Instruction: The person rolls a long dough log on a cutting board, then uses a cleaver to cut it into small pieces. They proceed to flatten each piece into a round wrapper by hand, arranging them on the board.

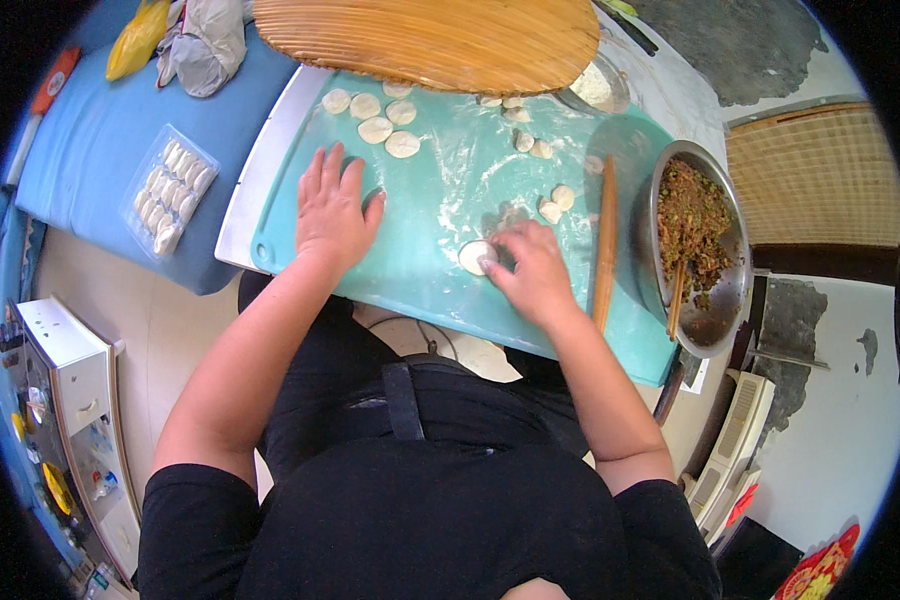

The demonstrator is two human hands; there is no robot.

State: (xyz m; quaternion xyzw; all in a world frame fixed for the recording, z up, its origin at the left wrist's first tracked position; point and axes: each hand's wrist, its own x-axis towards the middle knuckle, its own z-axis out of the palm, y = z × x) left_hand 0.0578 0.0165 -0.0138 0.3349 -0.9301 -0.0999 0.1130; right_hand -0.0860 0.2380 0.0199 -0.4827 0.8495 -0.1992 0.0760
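My left hand (336, 212) lies on the green cutting board (420, 217), fingers spread and nothing in it. Just beyond its fingertips are several flat round dough pieces (376, 130). With thumb and forefinger, my right hand (531, 266) has hold of the edge of a small dough disc (474, 257) resting on the floured board near its front. Two small dough lumps (551, 211) sit just beyond that hand, and others (524, 141) are farther back. To its right a wooden rolling pin (606, 240) lies lengthwise.
A steel bowl of chopped filling (694, 202) with chopsticks (676, 300) stands at the board's right edge. A ridged wooden tray (435, 41) overhangs the back, beside a bowl of flour (596, 86). At left, a plastic tray of dumplings (169, 191) rests on blue-covered seating (82, 180).
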